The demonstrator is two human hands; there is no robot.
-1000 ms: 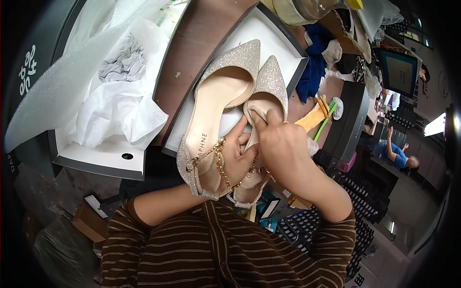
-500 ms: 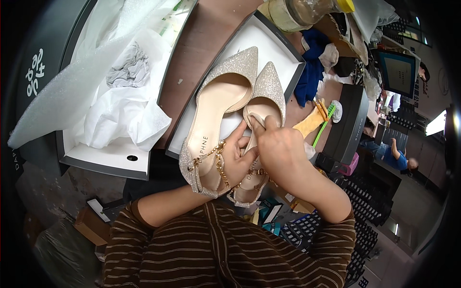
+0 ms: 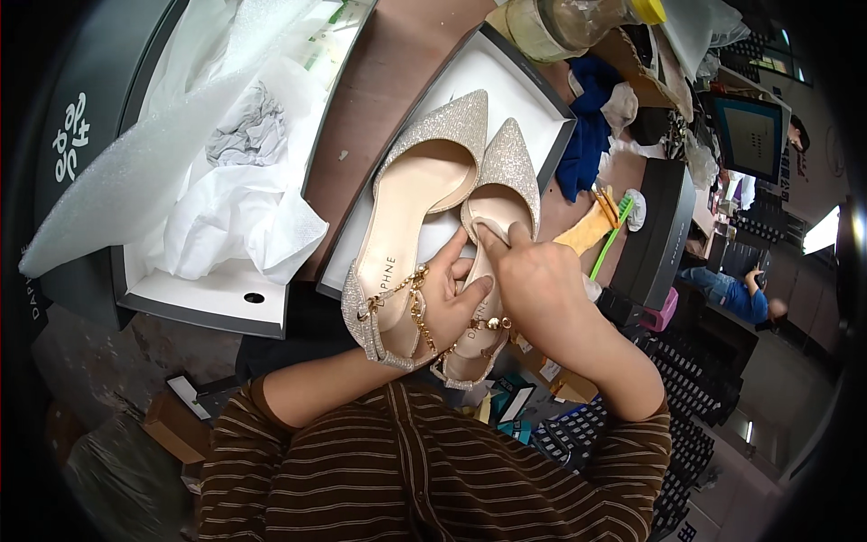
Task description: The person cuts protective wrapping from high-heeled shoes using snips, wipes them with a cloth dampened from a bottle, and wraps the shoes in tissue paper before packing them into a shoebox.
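Two glittery champagne pointed-toe shoes with gold chains lie side by side, toes pointing away from me. My left hand (image 3: 449,294) reaches from behind the heel of the left shoe (image 3: 390,226) and grips the side of the right shoe (image 3: 511,167), thumb over its insole. My right hand (image 3: 540,280) is bent over the right shoe, its fingertips pressed inside the opening near the topline. Its other fingers are curled, and what lies under them is hidden. Beneath the toes sits an open shoe box (image 3: 531,88) with a white inside.
At left an open box (image 3: 203,309) holds white tissue (image 3: 239,221) and foam sheet (image 3: 108,194). On the right are a blue cloth (image 3: 582,135), a green brush (image 3: 614,237), a yellow cloth (image 3: 582,233) and a black box (image 3: 657,239). A jar (image 3: 578,27) stands at the back.
My right fingertips have shifted slightly within the right shoe's opening. Both hands keep nearly the same place, and the shoes stay nearly still. A person in blue in the background has changed arm position.
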